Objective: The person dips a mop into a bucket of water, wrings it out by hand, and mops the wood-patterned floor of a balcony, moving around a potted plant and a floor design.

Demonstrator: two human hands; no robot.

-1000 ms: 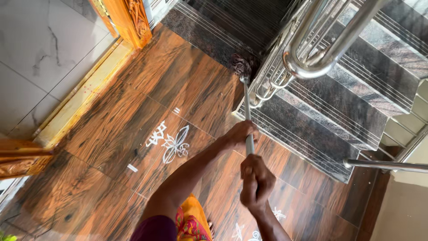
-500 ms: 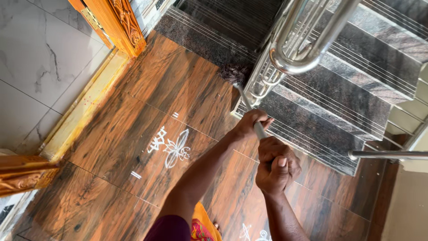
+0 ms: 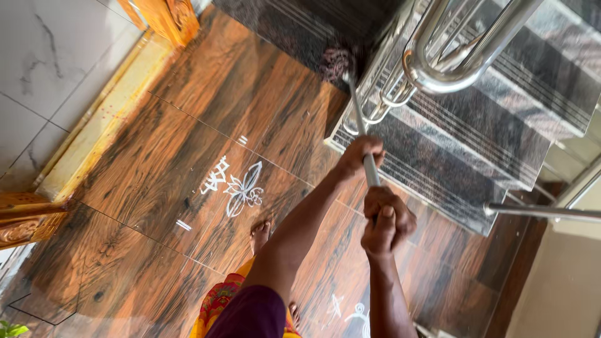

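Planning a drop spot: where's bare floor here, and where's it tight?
Bare: wood floor between the yellow sill and the chalk drawing; also the strip from drawing to steps. Tight: mop head against the rail; both hands, left, right, on the handle.

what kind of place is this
Probably a house entrance at the foot of a staircase: dark stone steps with a steel handrail, wood-look floor tiles bearing white chalk floor drawings, and a carved wooden door frame.
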